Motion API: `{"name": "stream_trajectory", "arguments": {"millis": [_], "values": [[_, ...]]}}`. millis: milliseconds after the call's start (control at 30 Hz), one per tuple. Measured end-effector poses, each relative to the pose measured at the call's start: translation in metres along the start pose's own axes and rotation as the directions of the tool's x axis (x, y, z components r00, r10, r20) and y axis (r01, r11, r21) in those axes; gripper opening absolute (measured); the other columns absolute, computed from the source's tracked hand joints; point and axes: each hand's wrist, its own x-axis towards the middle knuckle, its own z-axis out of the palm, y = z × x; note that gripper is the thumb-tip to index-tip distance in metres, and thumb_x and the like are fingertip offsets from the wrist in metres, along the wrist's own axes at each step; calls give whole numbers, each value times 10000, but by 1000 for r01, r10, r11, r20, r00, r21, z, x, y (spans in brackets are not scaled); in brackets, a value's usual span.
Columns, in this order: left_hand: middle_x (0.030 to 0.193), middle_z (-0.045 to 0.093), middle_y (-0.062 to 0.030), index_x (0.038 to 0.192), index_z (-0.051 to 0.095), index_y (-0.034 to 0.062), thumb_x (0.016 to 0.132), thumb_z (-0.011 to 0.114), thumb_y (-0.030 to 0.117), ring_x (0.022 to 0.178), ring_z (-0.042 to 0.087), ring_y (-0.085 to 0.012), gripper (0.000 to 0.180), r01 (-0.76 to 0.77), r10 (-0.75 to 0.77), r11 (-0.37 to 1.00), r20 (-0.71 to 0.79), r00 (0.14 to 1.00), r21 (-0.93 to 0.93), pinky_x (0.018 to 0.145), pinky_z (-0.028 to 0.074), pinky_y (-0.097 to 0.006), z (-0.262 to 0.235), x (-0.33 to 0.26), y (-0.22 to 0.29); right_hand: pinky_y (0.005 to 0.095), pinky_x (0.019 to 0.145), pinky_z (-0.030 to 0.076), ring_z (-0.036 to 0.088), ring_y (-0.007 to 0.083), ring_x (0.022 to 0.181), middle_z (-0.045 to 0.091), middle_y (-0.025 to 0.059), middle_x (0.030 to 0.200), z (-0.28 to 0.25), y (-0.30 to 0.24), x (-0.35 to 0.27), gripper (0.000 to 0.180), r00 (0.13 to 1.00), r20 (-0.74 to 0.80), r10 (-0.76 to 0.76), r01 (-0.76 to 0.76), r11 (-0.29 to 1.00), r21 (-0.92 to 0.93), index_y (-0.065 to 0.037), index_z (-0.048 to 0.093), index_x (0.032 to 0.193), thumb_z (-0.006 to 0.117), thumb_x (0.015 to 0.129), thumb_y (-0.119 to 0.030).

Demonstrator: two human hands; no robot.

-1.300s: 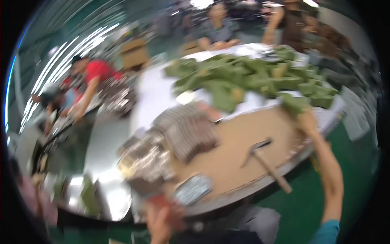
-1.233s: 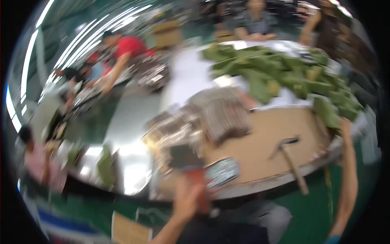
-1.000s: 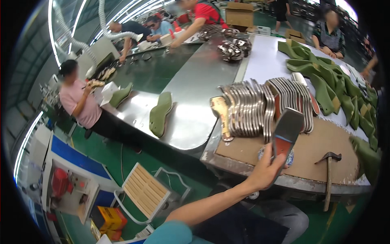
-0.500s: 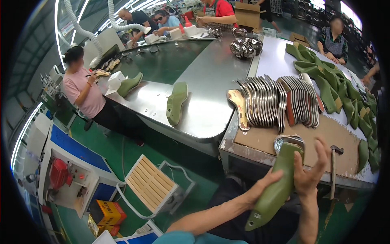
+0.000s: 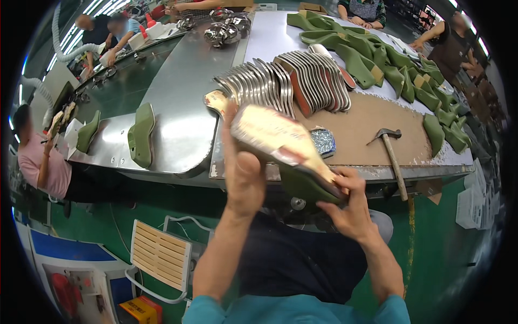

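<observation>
Both hands, left hand [image 5: 244, 181] and right hand [image 5: 350, 208], gripped the green plastic shoe last [image 5: 294, 162] sole-up above the desk's [image 5: 372, 127] near edge, seemingly fitting its pale insole; tacking probably followed.

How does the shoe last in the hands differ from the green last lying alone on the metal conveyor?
The held last is tilted above the lap, gripped by the left hand and right hand; the conveyor last lies flat, untouched. The held last has a pale insole on its bottom; the conveyor last shows only green. Both are green, foot-shaped.
</observation>
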Motion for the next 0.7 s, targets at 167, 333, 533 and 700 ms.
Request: {"name": "stream_trajectory", "arguments": {"millis": [167, 333, 533, 700], "values": [[1098, 566, -185, 1358, 309, 32, 925, 551, 210, 972, 616, -266, 526, 315, -240, 945, -476, 846, 82, 855, 522, -396, -62, -42, -11, 422, 816, 471, 558, 365, 984, 498, 184, 1147, 28, 24, -6, 576, 983, 171, -74, 93, 990, -110, -109, 485, 1142, 781, 655, -27], [1219, 532, -160, 1288, 465, 15, 861, 551, 27, 1069, 561, -258, 436, 327, -64, 743, -424, 903, 584, 933, 456, -344, -107, -89, 5, 423, 785, 464, 534, 333, 889, 499, 158, 1113, 42, 35, -15, 512, 956, 256, -143, 197, 960, -199, -150, 545, 1114, 737, 653, -35], [957, 643, -129, 1039, 668, 58, 770, 634, 54, 912, 620, -309, 272, -325, -388, 304, 428, 816, 896, 837, 482, -389, -22, 28, -53, 429, 776, 470, 533, 341, 876, 494, 165, 1114, 48, 32, -20, 498, 975, 200, -97, 137, 971, -194, -178, 543, 1134, 685, 684, -20], [810, 689, -109, 913, 735, 132, 718, 727, 276, 788, 660, -299, 242, -421, -688, 29, 324, 650, 906, 729, 513, -402, -10, 60, -116, 420, 804, 481, 552, 346, 925, 510, 174, 1139, 48, 28, -20, 602, 972, 222, -75, 126, 965, -228, -150, 517, 1140, 788, 615, -33]]}}
